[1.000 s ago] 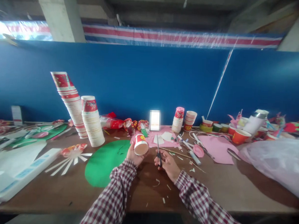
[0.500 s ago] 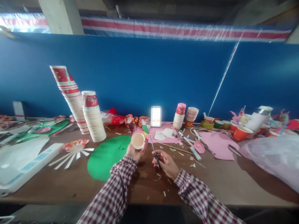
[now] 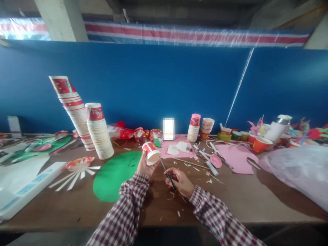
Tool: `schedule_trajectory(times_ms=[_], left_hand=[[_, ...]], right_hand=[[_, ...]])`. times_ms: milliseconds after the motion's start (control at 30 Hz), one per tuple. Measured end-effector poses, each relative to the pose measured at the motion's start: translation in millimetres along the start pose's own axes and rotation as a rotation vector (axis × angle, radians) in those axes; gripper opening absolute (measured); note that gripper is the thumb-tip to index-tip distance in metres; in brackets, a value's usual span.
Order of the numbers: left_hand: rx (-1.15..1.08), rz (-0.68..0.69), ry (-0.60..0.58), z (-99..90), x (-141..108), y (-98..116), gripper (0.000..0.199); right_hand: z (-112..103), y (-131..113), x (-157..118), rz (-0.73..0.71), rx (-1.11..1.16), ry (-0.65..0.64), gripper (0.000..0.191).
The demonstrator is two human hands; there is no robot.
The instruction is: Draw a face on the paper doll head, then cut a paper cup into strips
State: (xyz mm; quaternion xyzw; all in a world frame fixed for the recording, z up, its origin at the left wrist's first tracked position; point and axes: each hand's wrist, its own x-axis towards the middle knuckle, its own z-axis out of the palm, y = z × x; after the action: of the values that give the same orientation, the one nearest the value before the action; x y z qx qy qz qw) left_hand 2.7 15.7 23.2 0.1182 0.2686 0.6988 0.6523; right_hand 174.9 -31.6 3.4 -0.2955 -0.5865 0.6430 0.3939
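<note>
I looked into what seemed a makeshift craft workshop: bare concrete pillars (image 3: 61, 15) and striped plastic sheeting (image 3: 196, 35) showed above a blue partition (image 3: 154, 79), and stacked paper cups (image 3: 100, 135) and paper scraps (image 3: 209, 181) littered the counter (image 3: 231, 204).

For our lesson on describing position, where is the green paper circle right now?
In the head view, the green paper circle lies flat on the table, just left of the left hand.

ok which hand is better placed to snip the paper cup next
Probably the right: the right hand holds the scissors, their tips close to the paper cup, while the left hand is taken up supporting it.
</note>
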Motion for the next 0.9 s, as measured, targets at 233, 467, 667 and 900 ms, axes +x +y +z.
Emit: schedule_trajectory(times_ms=[233, 467, 667, 900], left_hand=[[0.030, 0.043, -0.025, -1.5, -1.7, -2.3, 0.028], [0.086, 0.011, -0.048, -6.2, -5.5, -5.8, 0.026], [0.096, -0.009, -0.033, -3.8, -9.1, -7.3, 0.027], [0.228, 0.037, -0.035, -3.9, -6.8, -13.3, 0.032]], right_hand=[[0.9, -12.0, -2.3, 0.095, -0.030, 0.037, 0.037], [0.6, -12.6, -2.1, 0.109, -0.028, 0.040, 0.036], [-1.2, -9.2, -1.7, 0.102, -0.035, 0.036, 0.035], [-2.0, -7.6, -1.1, 0.105, -0.045, 0.025, 0.038]])
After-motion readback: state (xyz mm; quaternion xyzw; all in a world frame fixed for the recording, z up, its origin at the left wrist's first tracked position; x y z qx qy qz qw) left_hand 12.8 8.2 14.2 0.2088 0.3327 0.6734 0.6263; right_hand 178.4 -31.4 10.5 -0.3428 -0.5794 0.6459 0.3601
